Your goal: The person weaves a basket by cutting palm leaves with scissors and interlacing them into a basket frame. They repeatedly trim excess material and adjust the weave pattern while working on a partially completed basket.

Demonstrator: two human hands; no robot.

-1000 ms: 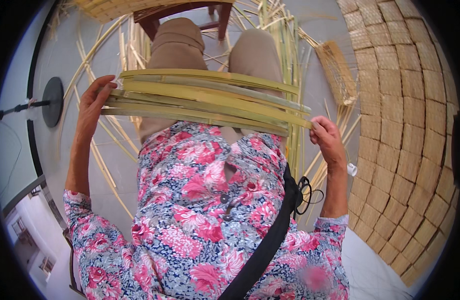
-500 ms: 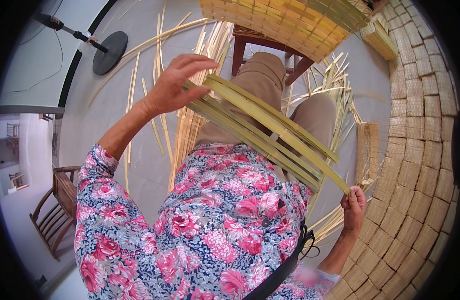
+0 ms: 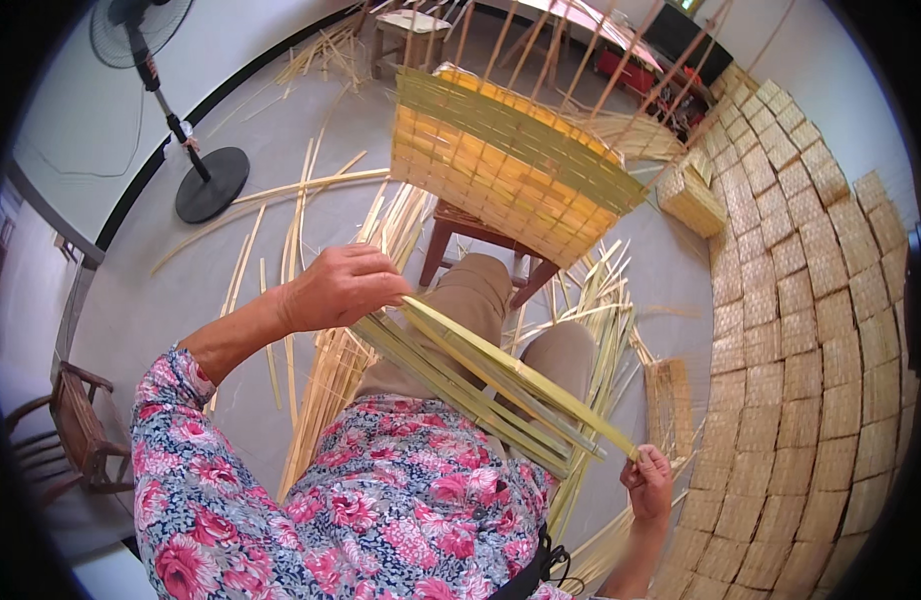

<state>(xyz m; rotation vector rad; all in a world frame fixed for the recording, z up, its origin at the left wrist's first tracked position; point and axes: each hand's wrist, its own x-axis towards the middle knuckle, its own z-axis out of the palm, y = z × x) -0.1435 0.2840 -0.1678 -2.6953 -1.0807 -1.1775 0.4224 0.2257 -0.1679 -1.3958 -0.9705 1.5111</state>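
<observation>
A long yellow-green bamboo strip (image 3: 526, 375) stretches slantwise across my lap, from upper left to lower right. My left hand (image 3: 349, 288) is closed with fingers and thumb pinched on its upper end. The lower end sits in the closed fingers of my right hand (image 3: 648, 484). Beneath it, several green bamboo strips (image 3: 451, 386) lie side by side over my thighs. Beyond my knees a half-woven basket (image 3: 501, 165), yellow with a green band, rests tilted on a wooden stool (image 3: 443, 235). Its uprights stick up unwoven.
Loose strips (image 3: 346, 365) litter the grey floor on both sides of my legs. At right rises a wall of stacked woven baskets (image 3: 781, 370). A standing fan (image 3: 213, 185) is at far left, with a wooden chair (image 3: 86, 425) nearer. A low stool (image 3: 411, 35) stands at the back.
My left hand's fingers, apart before, have closed on the strip's upper end. My right hand keeps its grip. The view has tilted up, showing more of the basket and the room behind.
</observation>
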